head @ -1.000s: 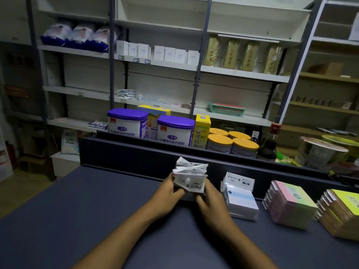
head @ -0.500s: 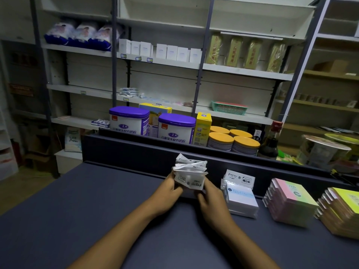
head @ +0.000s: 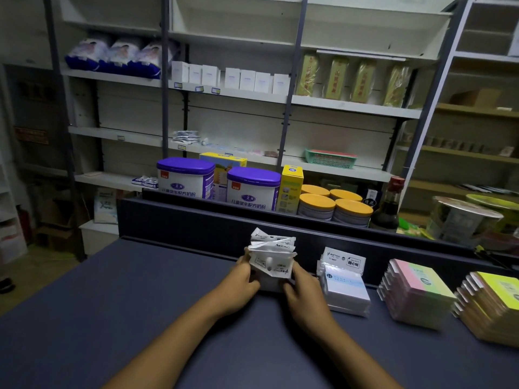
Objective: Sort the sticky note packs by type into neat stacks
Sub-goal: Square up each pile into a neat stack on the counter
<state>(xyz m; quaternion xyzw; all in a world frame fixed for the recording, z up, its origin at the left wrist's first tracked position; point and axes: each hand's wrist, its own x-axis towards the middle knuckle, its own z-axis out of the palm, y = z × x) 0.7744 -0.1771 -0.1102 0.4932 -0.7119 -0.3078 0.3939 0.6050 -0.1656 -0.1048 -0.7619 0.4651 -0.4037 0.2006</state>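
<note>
Seen from above, looking down at a dark blue counter (head: 118,318). Held at its far edge between two bare hands — left hand (head: 243,279) and right hand (head: 301,290), fingers curled round the sides — a bundle of white sticky note packs (head: 271,261), hang tabs fanned upward. Squeezed from both sides, probably to square the packs into one neat stack. Exact count in the bundle impossible to tell. To the right, three finished piles in a row: a white and pale blue stack (head: 344,287), a pink and green stack (head: 415,293), a yellow stack (head: 494,307) — set apart by type. Behind the counter, two purple-lidded tins (head: 254,189) and four orange-lidded tubs (head: 334,204).
</note>
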